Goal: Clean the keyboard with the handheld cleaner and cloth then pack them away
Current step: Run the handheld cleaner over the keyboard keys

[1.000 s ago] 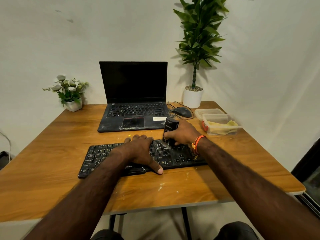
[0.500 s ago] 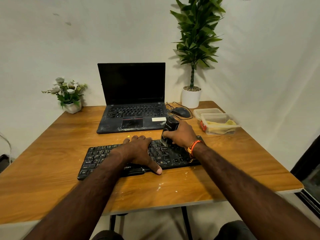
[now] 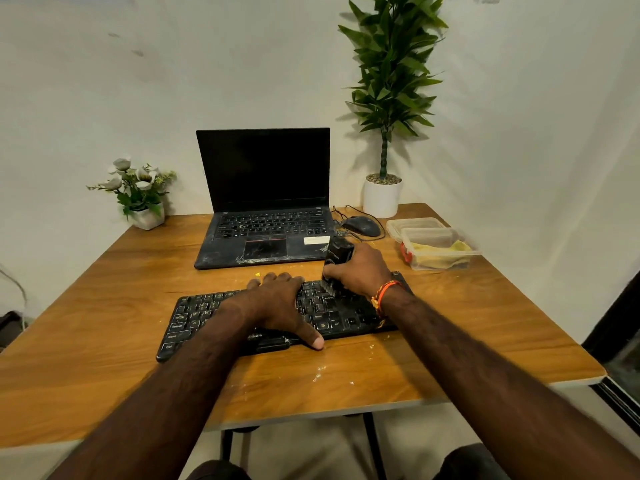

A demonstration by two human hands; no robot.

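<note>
The right hand [image 3: 360,270] grips the handheld cleaner [image 3: 336,259] upright, its brush end on the far right keys of the keyboard [image 3: 207,313]; since a second ago it has crept slightly toward the far edge; the left hand [image 3: 280,303] lies flat across the middle keys, steadying the board as before; brushing looks midway; the yellow cloth [image 3: 446,254] waits in the container [image 3: 474,252] at far right, untouched.

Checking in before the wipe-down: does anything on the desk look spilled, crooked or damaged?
Pale crumbs or flecks are scattered on the table in front of the keyboard, which lies slightly askew. The laptop palm rest looks scuffed and dusty. Nothing else stands out.
</note>
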